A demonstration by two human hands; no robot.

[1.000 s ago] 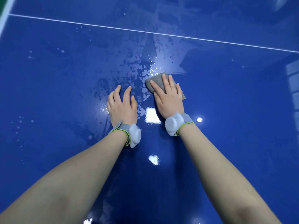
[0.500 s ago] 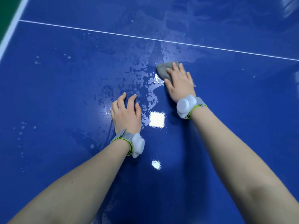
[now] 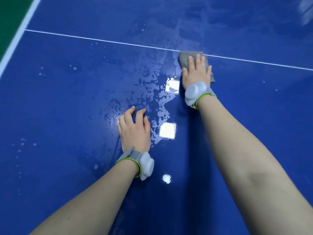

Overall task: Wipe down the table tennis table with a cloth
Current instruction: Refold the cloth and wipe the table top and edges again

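Note:
The blue table tennis table [image 3: 67, 102] fills the view, with wet patches and droplets across its middle. A grey cloth [image 3: 185, 58] lies flat on it at the thin white centre line [image 3: 101, 40]. My right hand [image 3: 197, 72] presses palm-down on the cloth, fingers spread over it, covering most of it. My left hand [image 3: 134, 128] rests on the wet surface nearer to me, fingers slightly curled and holding nothing. Both wrists carry grey bands with white pods.
The table's white left edge line [image 3: 17, 39] runs diagonally at the upper left, with green floor [image 3: 8, 17] beyond it. Bright ceiling-light reflections [image 3: 167, 131] sit on the wet surface between my hands.
My right hand has pushed the cloth away from me, from beside the left hand up to the white centre line. The left hand has stayed in place on the table.

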